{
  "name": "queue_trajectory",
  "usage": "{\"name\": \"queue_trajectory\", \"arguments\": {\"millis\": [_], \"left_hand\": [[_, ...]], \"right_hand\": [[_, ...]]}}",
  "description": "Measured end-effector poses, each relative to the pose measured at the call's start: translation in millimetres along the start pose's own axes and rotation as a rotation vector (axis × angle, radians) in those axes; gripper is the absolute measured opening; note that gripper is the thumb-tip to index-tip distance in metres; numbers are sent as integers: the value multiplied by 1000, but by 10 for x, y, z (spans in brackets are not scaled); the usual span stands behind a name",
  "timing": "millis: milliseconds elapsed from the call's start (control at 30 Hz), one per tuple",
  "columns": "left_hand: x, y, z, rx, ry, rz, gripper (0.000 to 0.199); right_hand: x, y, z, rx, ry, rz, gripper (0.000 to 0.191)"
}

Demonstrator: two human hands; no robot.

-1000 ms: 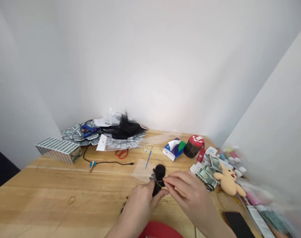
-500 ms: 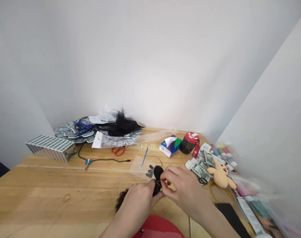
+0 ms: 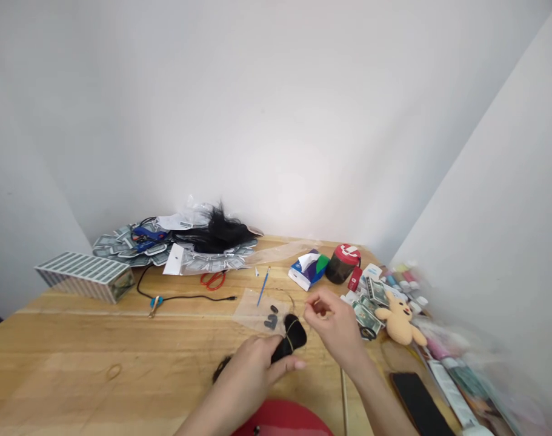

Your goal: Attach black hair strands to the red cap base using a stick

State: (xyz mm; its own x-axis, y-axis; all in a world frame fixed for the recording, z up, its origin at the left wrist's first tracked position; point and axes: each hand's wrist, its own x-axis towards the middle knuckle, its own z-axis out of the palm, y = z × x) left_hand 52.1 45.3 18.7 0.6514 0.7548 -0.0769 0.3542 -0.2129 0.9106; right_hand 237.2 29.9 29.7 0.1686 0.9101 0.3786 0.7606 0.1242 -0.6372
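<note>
My left hand [image 3: 252, 366] is closed around a bundle of black hair [image 3: 297, 332]. A thin yellowish band [image 3: 289, 343] circles the bundle near its rounded end, and a curly tuft [image 3: 221, 366] shows on the other side of the hand. Just up and right of the bundle, apart from it, my right hand [image 3: 332, 324] is pinched. Whatever its fingertips hold, if anything, is too small to tell. Behind the bundle lies a clear plastic sheet [image 3: 243, 315] with small dark pieces [image 3: 271, 321] on it.
Around the wooden table [image 3: 166, 351] lie a blue paintbrush [image 3: 263, 286], red-handled scissors [image 3: 212, 281], a black cable [image 3: 194, 297], a tissue box [image 3: 305, 272], a lidded dark container [image 3: 343, 266], a plush toy [image 3: 399, 321] and a phone [image 3: 421, 404]. A red rounded object [image 3: 285, 421] sits at the bottom edge.
My right hand has drawn away from the bundle, up and to the right. The bundle's banded end now shows openly, tilted to the right in my left hand.
</note>
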Motion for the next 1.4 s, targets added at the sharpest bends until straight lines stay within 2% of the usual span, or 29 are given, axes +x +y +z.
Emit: {"name": "queue_trajectory", "arguments": {"millis": [100, 200, 300, 433, 600, 700, 800, 1000, 1133, 1233, 1400], "left_hand": [[-25, -11, 5, -286, -92, -7, 53], [-14, -46, 27, -528, -170, -43, 61], [36, -87, 48, -690, -215, -44, 63], [90, -123, 95, -779, -194, -26, 64], [59, -99, 138, -725, -113, 54, 60], [43, -70, 124, -696, -133, 70, 60], [50, -62, 111, -676, -154, 60, 61], [47, -82, 136, -627, -183, 36, 64], [38, -90, 123, -564, -187, 60, 61], [21, -46, 75, -471, -158, 92, 50], [-52, 77, -6, -274, -141, 126, 18]], "right_hand": [[36, 89, -126, 155, -89, 84, 20], [-17, 100, -261, 328, -161, 95, 23], [-157, 31, -286, 423, -47, 114, 25], [-328, -141, -141, 444, 36, 161, 21], [-311, -285, -48, 478, -19, 176, 21], [-290, -289, -88, 524, -114, 181, 24], [-300, -261, -101, 530, -147, 174, 26], [-284, -228, -64, 415, -120, 107, 14], [-320, -251, -115, 307, -24, 34, 5], [-336, -263, -170, 268, 6, -41, 6], [-283, -299, -282, 270, -142, -129, 15]]}}
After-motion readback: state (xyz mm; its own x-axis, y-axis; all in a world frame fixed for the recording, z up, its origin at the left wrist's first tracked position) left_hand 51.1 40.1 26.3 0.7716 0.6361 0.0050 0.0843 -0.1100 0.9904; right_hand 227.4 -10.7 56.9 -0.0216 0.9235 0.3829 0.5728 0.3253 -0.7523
